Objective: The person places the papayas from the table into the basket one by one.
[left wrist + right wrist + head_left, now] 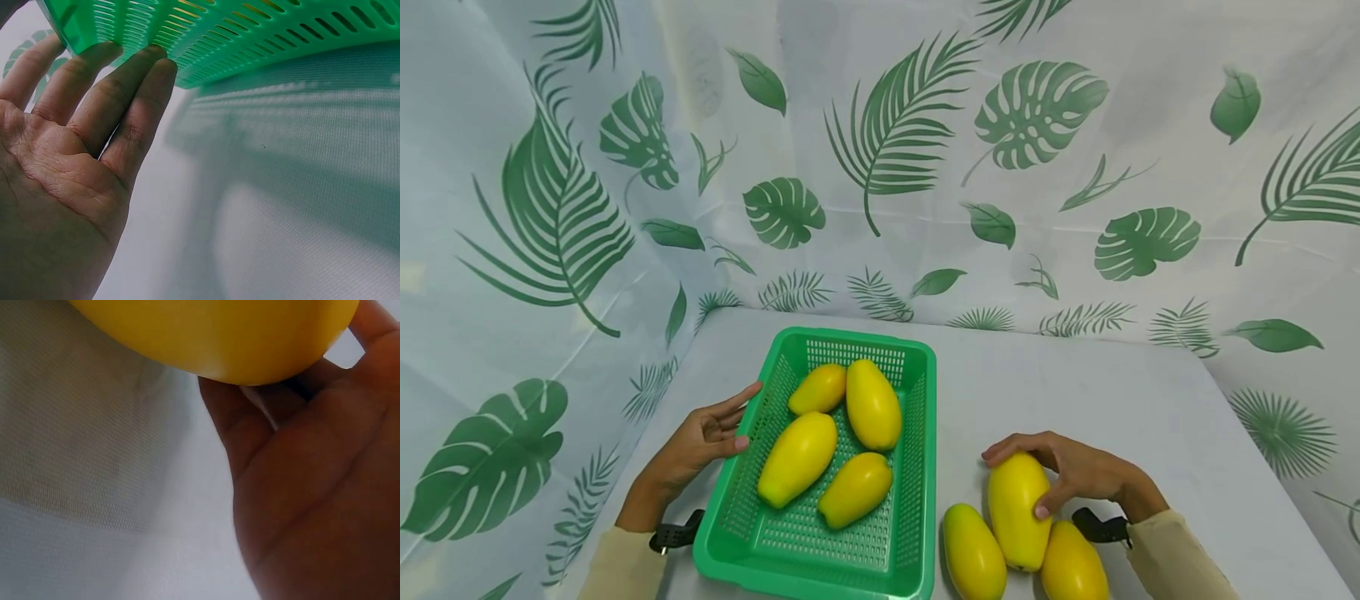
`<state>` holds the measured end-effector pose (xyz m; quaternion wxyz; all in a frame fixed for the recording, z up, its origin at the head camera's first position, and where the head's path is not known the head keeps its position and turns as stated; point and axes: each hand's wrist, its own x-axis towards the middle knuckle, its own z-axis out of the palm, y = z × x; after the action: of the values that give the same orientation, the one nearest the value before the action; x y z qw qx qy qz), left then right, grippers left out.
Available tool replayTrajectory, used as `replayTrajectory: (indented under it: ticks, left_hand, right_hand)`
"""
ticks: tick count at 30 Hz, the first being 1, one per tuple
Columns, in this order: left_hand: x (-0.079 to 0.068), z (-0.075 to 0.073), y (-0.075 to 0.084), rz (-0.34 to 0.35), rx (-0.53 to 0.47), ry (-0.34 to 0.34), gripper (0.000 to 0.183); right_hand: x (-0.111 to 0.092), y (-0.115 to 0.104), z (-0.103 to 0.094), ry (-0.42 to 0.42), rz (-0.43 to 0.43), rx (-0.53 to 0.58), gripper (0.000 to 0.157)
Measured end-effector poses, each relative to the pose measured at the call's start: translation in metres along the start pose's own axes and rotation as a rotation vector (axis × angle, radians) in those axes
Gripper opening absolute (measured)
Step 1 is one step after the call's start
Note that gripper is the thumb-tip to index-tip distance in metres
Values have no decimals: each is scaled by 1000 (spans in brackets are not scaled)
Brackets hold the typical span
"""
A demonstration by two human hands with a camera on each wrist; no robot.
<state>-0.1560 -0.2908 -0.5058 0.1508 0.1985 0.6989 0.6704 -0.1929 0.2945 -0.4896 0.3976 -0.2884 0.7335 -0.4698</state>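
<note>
Right hand grips a smooth oval fruit (neighbours at five and seven o'clock, cut off); left hand, fingers straight, touches the slotted plastic basket at nine o'clock.

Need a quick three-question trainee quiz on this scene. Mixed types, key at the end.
1. How many yellow fruits lie inside the green basket?

2. True or false: the left hand is gripping a fruit.

3. What does the right hand hold?
A) the basket's rim
B) a fruit outside the basket
C) a fruit inside the basket

Key:
1. Four.
2. False; it touches the basket's side.
3. B.
</note>
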Motion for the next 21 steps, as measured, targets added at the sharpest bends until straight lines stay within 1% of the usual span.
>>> replayTrajectory:
  ticks: [3,7,10,14,17,21]
  left_hand:
    - [0,0,0,-1,12,6,71]
    - [0,0,-1,3,-25,-3,71]
    - [0,-1,-2,7,-52,-11,72]
    - [0,-1,-2,8,-65,-14,71]
    - [0,-1,-1,8,-41,-8,71]
    - [0,0,-1,1,-2,1,71]
  right_hand:
    - [1,1,0,-37,8,47,73]
    - [2,2,0,-74,18,100,73]
    - [3,4,1,-85,-1,139,70]
    - [3,7,2,-100,-70,172,67]
    - [2,9,2,-100,-96,179,65]
    - [0,9,1,-60,-119,135,59]
